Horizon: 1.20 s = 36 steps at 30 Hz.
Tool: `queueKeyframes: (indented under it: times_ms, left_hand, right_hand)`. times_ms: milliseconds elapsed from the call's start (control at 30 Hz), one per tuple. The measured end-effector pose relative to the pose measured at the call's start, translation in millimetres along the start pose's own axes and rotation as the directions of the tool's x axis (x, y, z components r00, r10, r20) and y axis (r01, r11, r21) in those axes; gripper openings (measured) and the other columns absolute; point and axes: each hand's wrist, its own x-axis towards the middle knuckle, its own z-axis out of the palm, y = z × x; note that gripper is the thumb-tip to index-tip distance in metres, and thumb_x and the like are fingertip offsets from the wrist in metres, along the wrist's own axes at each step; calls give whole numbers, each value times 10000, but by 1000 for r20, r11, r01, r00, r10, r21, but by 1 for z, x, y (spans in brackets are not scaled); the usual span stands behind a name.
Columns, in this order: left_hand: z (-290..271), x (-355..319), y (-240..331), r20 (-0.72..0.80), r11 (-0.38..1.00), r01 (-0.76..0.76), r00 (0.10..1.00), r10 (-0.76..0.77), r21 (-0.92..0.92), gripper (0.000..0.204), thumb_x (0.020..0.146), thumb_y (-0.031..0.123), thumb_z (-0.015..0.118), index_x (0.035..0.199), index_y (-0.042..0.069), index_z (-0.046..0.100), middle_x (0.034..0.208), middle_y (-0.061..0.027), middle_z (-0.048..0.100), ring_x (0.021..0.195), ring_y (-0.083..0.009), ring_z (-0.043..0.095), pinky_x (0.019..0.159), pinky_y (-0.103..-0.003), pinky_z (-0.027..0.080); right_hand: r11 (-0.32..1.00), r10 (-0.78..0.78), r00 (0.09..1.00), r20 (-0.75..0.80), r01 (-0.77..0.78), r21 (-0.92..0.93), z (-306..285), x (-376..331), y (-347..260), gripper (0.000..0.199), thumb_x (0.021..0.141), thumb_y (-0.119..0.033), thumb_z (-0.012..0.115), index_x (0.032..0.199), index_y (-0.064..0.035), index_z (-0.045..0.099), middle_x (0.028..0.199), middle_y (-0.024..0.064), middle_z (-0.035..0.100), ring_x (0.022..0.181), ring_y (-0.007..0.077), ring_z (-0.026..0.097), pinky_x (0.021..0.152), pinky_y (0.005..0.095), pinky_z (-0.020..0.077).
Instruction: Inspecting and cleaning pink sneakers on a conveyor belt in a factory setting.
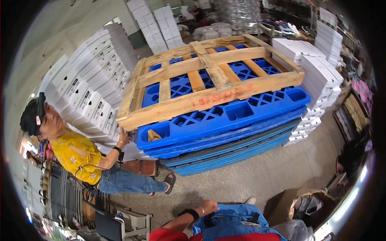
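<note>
My left hand (209,206) is low in the view, beside blue cloth (241,215) in front of my body. A dark band and a thin bracelet circle its wrist. Its fingers are too small and foreshortened to make out. My right hand does not show. Ahead of me, a wooden pallet (217,71) lies on top of a stack of blue plastic pallets (225,116). At the left, a person in a yellow top (78,154) stands with one hand (123,138) at the wooden pallet's near left corner.
White boxes (94,106) are piled high at the left, with more white stacks (317,76) at the right. An open cardboard box (287,207) stands at lower right. A dark-topped stand (108,225) is at lower left. Speckled floor (241,176) lies before the pallets.
</note>
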Motion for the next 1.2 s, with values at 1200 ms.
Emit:
queueKeyframes:
  times_ms: [1200]
  left_hand:
    - [181, 24, 224, 726, 719, -622, 643, 243, 310, 351, 781, 351, 577, 637, 33, 541, 608, -149, 555, 577, -286, 551, 553, -371, 422]
  right_hand:
    - [688, 691, 203, -694, 111, 717, 144, -287, -176, 208, 736, -172, 636, 688, 13, 553, 559, 107, 528, 485, 188, 499, 484, 293, 406]
